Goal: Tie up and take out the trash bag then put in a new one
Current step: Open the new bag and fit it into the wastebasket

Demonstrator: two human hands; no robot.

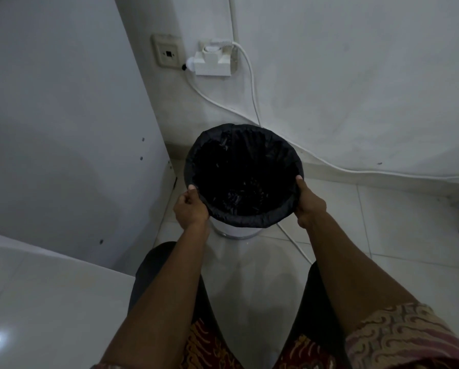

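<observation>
In the corner where a white wall (356, 75) meets a white cabinet side (63, 102), a small round bin (235, 231) stands on the pale tiled floor (383, 235). A black trash bag (243, 177) lines it. The bag's mouth is spread wide and folded down over the rim, making a dull, slightly wrinkled black band all the way round. Inside, the plastic is creased and catches a few small glints of light; the bottom is too dark to make out, so whether anything lies in it cannot be told. Below the folded band only a short strip of the bin's white body shows, with a shiny ring at its base.

The left hand (191, 209) is at the bag's near-left edge, thumb lying up along the folded band and the other fingers curled in below it, closed on the plastic at the rim. The right hand (308, 206) is at the near-right edge, thumb up against the band and fingers wrapped under and behind it, likewise gripping the fold. Both forearms reach straight out from patterned short sleeves (399, 339).

On the wall above the bin are a beige wall plate (167, 51) and a white plug adapter (212, 61) set into an outlet. White cables (252, 83) hang from it, run down behind the bin and trail along the base of the wall to the right, with one crossing the floor just beside the bin.
</observation>
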